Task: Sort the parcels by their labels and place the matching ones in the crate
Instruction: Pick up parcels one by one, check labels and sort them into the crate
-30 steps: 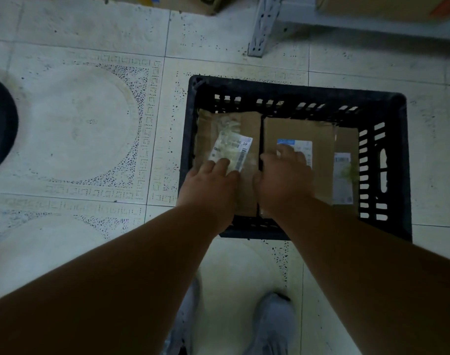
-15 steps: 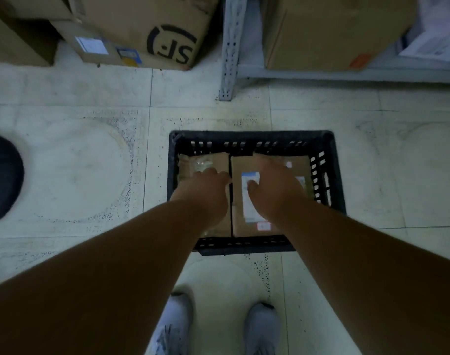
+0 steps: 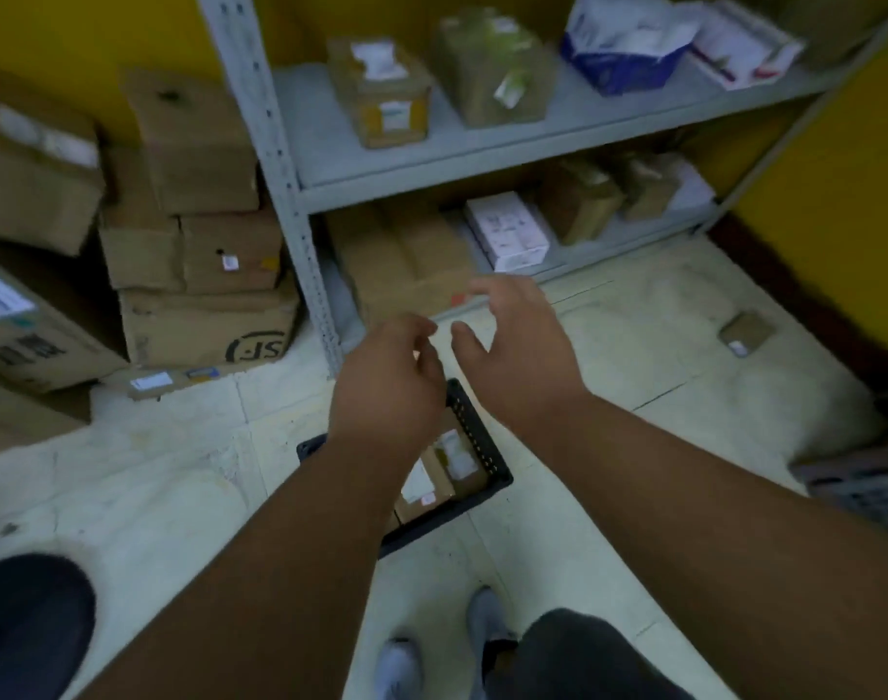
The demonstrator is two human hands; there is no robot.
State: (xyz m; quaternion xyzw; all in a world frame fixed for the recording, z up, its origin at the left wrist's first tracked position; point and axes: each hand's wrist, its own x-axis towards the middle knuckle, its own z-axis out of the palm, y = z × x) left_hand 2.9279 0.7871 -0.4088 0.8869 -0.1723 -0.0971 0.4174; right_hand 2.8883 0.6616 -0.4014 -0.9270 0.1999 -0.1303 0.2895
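Evidently a fetching step is in hand: both hands hover empty above the black crate (image 3: pixel 482 447), the left hand (image 3: pixel 388 381) loosely curled, the right hand (image 3: pixel 520 351) spread open, neither grip on anything. Labelled cardboard parcels (image 3: pixel 449 464) already lie in the crate on the floor. The next move likely calls for choosing another parcel from the metal shelf (image 3: pixel 482 159) and reading its label. Motion blur makes every label illegible, and the forearms hide most of the crate.
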